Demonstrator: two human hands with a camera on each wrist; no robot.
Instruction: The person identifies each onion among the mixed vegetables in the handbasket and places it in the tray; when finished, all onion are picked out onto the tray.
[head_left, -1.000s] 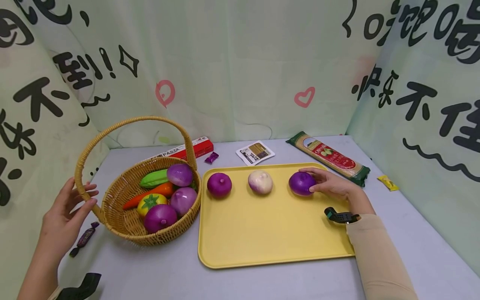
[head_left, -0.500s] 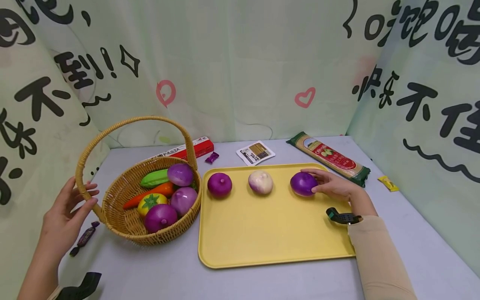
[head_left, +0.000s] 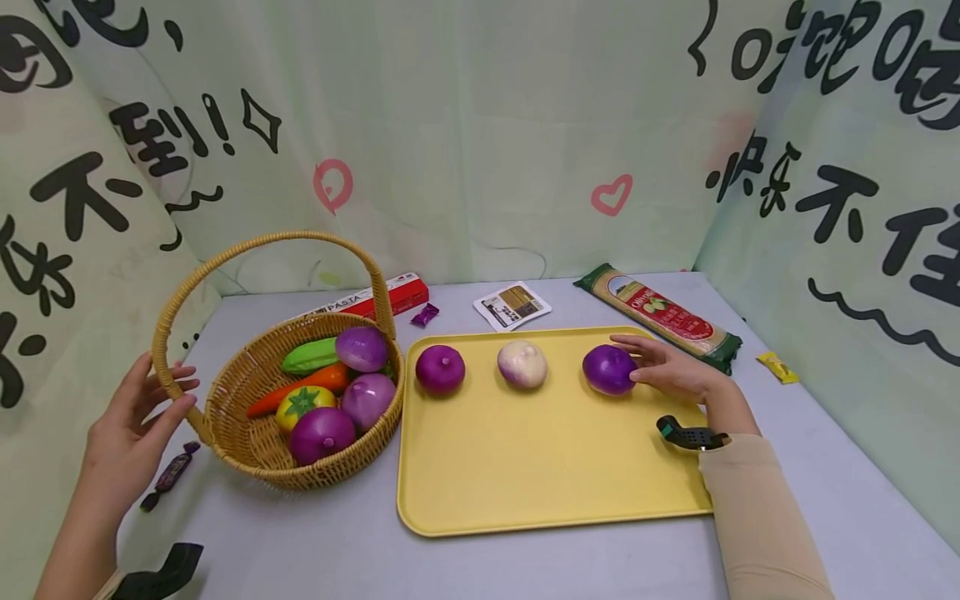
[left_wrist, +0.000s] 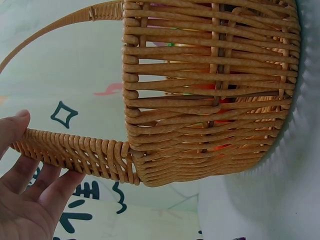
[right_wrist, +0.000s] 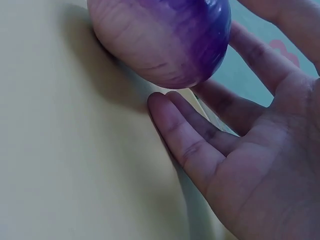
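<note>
My left hand [head_left: 131, 429] holds the wicker basket [head_left: 255, 458] by the lower part of its handle, thumb on one side and fingers on the other. Inside the basket lie several purple onions [head_left: 322, 436], a carrot [head_left: 300, 390], a green ridged vegetable [head_left: 309, 357] and a yellow-green tomato [head_left: 302, 407]. My right hand [head_left: 675, 375] is at a purple onion [head_left: 609, 370] on the right of the yellow tray [head_left: 540, 458]. In the right wrist view its fingers are extended and spread loosely beside that onion [right_wrist: 165, 40]. A whitish onion [head_left: 522, 365] and another purple onion [head_left: 440, 369] sit in line with it.
Behind the tray lie a green-and-red packet [head_left: 660, 312], a white sachet [head_left: 512, 306], a red pasta box [head_left: 405, 293] and a purple candy [head_left: 425, 315]. A dark wrapped candy [head_left: 171, 475] is near my left hand, a yellow one [head_left: 777, 367] at right. Printed curtains surround the table.
My right hand has drawn slightly right and its fingers have loosened from the right-hand onion, which has shifted a little right. The left hand stays on the basket handle.
</note>
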